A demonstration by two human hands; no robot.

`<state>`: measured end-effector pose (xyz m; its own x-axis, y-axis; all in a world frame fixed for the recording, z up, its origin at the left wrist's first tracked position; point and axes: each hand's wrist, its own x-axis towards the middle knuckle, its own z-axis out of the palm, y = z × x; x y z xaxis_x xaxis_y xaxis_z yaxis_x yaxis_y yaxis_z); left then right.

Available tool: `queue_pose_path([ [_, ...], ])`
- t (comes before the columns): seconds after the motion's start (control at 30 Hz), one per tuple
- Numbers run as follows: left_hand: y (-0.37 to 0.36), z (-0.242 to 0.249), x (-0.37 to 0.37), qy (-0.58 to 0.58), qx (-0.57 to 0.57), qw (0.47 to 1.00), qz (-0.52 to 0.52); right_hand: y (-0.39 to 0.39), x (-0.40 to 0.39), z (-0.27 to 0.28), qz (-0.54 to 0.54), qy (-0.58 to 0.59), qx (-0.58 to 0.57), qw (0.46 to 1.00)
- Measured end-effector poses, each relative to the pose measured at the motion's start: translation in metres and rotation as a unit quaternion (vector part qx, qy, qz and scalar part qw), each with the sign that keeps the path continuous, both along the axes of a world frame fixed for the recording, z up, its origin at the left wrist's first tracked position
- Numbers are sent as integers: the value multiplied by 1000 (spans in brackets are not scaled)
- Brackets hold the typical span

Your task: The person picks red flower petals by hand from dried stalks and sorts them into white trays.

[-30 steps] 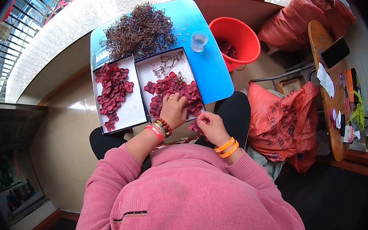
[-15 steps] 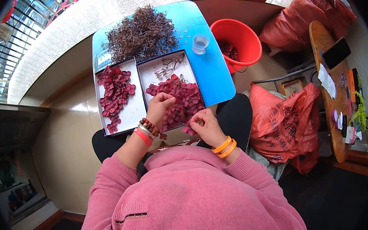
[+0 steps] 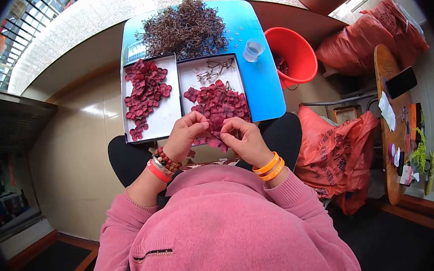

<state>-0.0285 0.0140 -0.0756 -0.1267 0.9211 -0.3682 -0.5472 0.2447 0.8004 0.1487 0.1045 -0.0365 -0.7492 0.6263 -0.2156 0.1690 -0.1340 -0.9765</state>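
My left hand (image 3: 186,134) is closed in a pinch above the right-hand compartment of a shallow white box. Opposite it, my right hand (image 3: 247,141) also pinches, its fingertips a short way from the left ones. Between them is a dark red artificial flower (image 3: 216,121), partly hidden by the fingers. Under and beyond the hands lies a pile of dark red flowers (image 3: 222,100). A few brown stem pieces (image 3: 213,69) rest at that compartment's far end. The left white tray (image 3: 163,113) carries a long heap of similar flowers (image 3: 147,90).
A tangled heap of brown stems (image 3: 185,28) covers the far part of the blue table (image 3: 267,88). Nearby stands a clear cup (image 3: 253,51) beside small scattered bits. A red bucket (image 3: 301,60), red plastic bags (image 3: 334,151) and a wooden stand (image 3: 390,135) are on the right.
Both hands have come together. The right hand moved up and inward with the flower, and the left shifted slightly down. The whole view has tilted, so the table appears further right.
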Motion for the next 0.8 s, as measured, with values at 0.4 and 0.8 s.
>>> queue_pose_path([
  [0.4,-3,8,11,39,2,999,-18,-11,-2,-2,-18,-27,130,991],
  [0.8,-2,-4,40,280,23,959,33,-7,1,-17,7,-10,177,984],
])
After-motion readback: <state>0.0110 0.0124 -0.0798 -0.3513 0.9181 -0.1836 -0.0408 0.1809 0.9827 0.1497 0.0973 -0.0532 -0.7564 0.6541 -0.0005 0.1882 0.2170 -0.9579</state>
